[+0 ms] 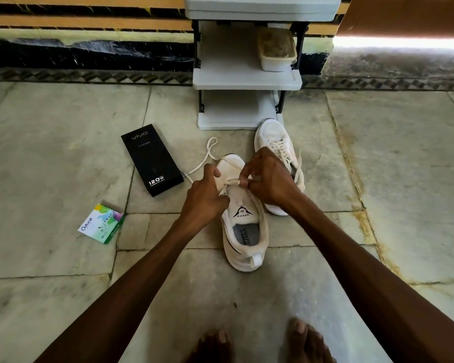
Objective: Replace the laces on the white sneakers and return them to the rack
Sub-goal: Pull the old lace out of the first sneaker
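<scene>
Pinching a flat white shoelace [210, 150] at the front eyelets of the near white fabric sneaker [247, 239]: both hands.

Left hand [203, 195]: grip closed on the lace at the shoe's left edge, fingers curled. Slack from this side lies in a loop on the grey stone floor [63, 127], between the shoe's toe and a black rectangular cardboard box [152, 158].

Right hand [266, 179]: thumb-and-forefinger grip closed on a short stretch of the same lace over the top of the shoe, just beside the left hand.

Near sneaker: upright on the floor, heel toward the person, toe toward the white plastic shoe rack [247, 77]. Tongue label reads "SPEED".

Second white sneaker [273, 134]: already laced, on the floor just right of the first, toe at the rack's base, partly hidden behind the right hand.

Rack: stands against the wall; a lidded translucent plastic tub [277, 52] sits on its middle shelf.

Small green-and-white paper packet [101, 223]: on the floor, left of the left forearm, near the black box.
</scene>
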Demonstrator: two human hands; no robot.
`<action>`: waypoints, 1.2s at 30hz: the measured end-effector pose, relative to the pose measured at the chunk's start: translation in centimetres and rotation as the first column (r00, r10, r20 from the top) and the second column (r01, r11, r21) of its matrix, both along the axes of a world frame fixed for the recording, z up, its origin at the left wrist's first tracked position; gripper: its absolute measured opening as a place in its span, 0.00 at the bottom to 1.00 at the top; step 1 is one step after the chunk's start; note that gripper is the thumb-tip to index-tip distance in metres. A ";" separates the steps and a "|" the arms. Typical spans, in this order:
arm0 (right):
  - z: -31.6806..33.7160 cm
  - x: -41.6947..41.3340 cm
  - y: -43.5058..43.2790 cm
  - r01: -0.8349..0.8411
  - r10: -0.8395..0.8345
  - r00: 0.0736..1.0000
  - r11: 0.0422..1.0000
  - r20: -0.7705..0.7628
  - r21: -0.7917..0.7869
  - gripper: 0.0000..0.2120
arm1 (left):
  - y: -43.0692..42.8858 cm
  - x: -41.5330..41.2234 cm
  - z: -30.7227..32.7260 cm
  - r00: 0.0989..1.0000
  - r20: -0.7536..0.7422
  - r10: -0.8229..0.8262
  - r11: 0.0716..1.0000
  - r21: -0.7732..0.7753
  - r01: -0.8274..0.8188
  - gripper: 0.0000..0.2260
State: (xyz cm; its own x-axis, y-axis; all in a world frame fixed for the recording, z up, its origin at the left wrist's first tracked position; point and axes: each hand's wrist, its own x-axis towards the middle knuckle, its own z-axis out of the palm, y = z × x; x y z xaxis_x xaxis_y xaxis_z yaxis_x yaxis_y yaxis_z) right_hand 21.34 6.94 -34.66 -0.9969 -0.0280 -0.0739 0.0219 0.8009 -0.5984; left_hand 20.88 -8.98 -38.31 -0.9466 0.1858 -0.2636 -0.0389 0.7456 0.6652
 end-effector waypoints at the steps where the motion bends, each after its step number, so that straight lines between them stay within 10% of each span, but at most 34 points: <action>1: 0.8 -0.2 0.5 -0.015 0.016 1.000 0.999 0.022 -0.041 0.03 | 0.0 0.0 0.1 1.000 0.006 0.018 1.000 0.000 -0.018 0.21; 6: 2.8 0.4 1.9 -0.393 0.314 0.891 0.895 0.327 0.211 0.05 | 0.5 0.4 0.3 0.997 0.001 0.071 0.997 -0.008 -0.071 0.21; 10: 1.1 0.7 -0.1 -0.248 0.183 0.967 0.840 0.179 0.482 0.14 | 0.9 0.6 0.4 0.999 -0.046 0.027 0.999 -0.036 -0.029 0.22; 21: -1.1 -1.2 -2.1 -0.231 0.218 0.973 0.878 0.080 0.419 0.08 | 0.4 0.2 -0.1 0.998 -0.005 0.064 0.998 -0.008 -0.064 0.22; 25: 2.6 -1.8 0.3 0.011 -0.006 0.998 0.996 0.058 -0.088 0.02 | 0.4 0.1 -0.1 0.991 0.040 0.129 0.992 0.009 -0.129 0.24; 28: 4.9 -1.7 1.7 0.153 -0.127 0.988 0.689 0.090 -0.708 0.09 | 0.3 0.1 -0.2 0.990 0.058 0.130 0.991 0.016 -0.131 0.24; 31: 4.2 -2.3 1.7 0.376 -0.122 0.926 0.204 0.357 -0.904 0.10 | 0.3 0.1 -0.2 0.991 0.060 0.119 0.993 0.020 -0.120 0.25; 33: 2.8 -2.6 1.1 0.481 -0.134 0.875 0.351 0.466 -0.803 0.10 | 0.3 0.0 -0.1 0.992 0.054 0.114 0.993 0.021 -0.115 0.25; 36: 0.2 -2.3 -0.1 0.238 -0.128 0.942 0.906 0.309 -0.350 0.07 | 0.2 0.0 -0.1 0.993 0.056 0.104 0.994 0.028 -0.106 0.26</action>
